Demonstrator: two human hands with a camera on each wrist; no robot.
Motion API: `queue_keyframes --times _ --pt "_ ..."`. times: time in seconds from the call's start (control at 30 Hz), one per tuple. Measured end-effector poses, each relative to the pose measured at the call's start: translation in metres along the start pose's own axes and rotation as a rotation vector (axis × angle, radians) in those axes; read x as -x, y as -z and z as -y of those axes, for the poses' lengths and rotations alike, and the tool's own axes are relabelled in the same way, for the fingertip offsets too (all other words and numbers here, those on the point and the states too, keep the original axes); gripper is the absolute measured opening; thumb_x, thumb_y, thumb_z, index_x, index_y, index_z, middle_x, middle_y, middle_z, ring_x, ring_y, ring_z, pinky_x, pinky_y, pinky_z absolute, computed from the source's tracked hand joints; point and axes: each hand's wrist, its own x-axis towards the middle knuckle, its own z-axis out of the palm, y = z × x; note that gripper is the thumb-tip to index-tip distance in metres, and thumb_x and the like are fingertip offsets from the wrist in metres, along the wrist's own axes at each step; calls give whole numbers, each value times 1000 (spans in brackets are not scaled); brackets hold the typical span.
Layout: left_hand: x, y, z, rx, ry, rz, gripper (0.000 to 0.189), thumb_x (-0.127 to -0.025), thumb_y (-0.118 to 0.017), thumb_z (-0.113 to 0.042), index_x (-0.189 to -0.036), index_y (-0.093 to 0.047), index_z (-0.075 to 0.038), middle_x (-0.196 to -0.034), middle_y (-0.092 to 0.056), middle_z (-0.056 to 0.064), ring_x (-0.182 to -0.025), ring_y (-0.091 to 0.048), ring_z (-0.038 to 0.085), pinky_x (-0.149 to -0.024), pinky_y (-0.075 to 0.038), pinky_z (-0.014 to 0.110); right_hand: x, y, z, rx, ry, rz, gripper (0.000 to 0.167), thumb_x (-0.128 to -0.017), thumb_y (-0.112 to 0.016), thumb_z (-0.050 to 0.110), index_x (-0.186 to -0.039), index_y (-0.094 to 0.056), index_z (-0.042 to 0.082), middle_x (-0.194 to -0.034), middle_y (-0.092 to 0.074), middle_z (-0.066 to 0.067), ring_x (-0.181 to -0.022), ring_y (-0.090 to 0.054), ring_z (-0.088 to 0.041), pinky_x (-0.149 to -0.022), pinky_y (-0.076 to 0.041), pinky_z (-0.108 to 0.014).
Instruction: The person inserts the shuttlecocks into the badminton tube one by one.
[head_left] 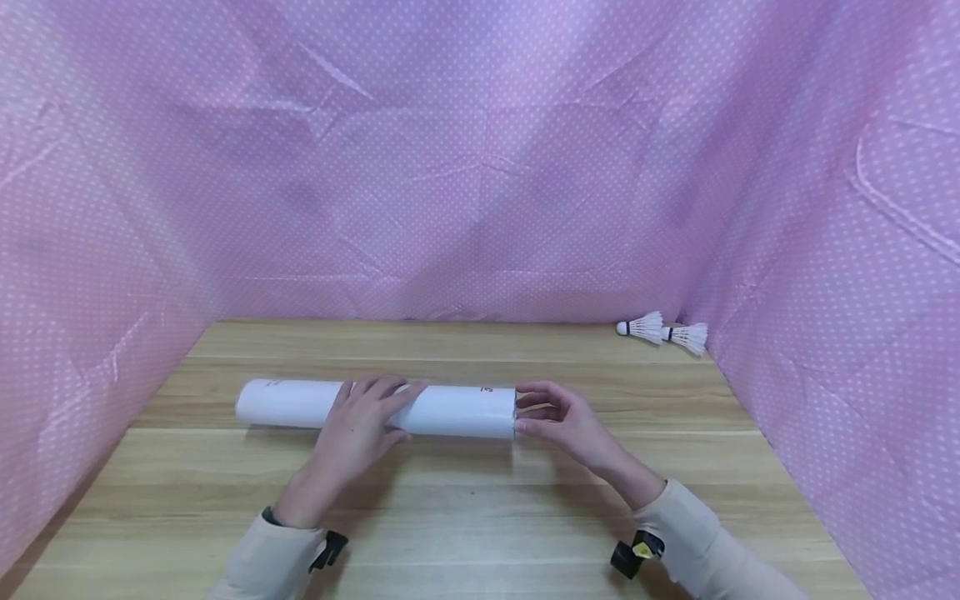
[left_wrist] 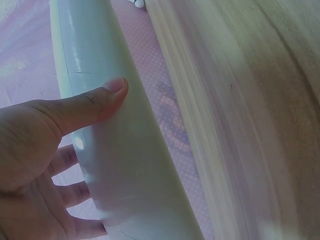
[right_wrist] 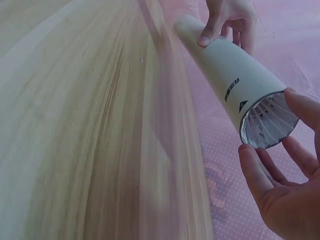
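A long white shuttlecock tube (head_left: 465, 411) lies crosswise above the wooden table in the head view. My left hand (head_left: 360, 425) grips it near the middle, thumb on the near side and fingers over the far side. In the left wrist view, that thumb (left_wrist: 95, 107) presses on the smooth wall. My right hand (head_left: 566, 421) is at the tube's right end, thumb and fingertips touching opposite sides of the rim. The right wrist view looks into this uncapped end, where white shuttlecock feathers (right_wrist: 270, 122) show inside. How many shuttlecocks are inside is hidden.
Two white shuttlecocks (head_left: 641, 327) lie end to end at the table's back right corner. Pink dotted cloth (head_left: 480, 208) hangs behind and along both sides of the wooden table (head_left: 480, 517). Each wrist wears a black strap device.
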Motion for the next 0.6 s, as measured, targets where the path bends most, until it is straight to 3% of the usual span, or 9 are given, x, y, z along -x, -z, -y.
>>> queue_keyframes --times 0.3,0.6 --pt "0 -1 2 21 -1 18 79 -70 -93 -19 -142 -60 -24 -130 -63 11 -116 -57 41 -101 -41 65 -2 11 -7 51 58 51 53 -88 -77 6 -137 -55 -2 -122 -62 -24 -111 -63 -40 -91 -57 -34" --pt "1 -2 4 27 16 28 80 -71 -92 -18 -143 -58 -24 -131 -62 11 -119 -56 41 -102 -39 68 -7 53 -26 114 119 1 51 -88 -76 2 -135 -56 -4 -123 -58 -36 -114 -58 -51 -93 -55 -31"
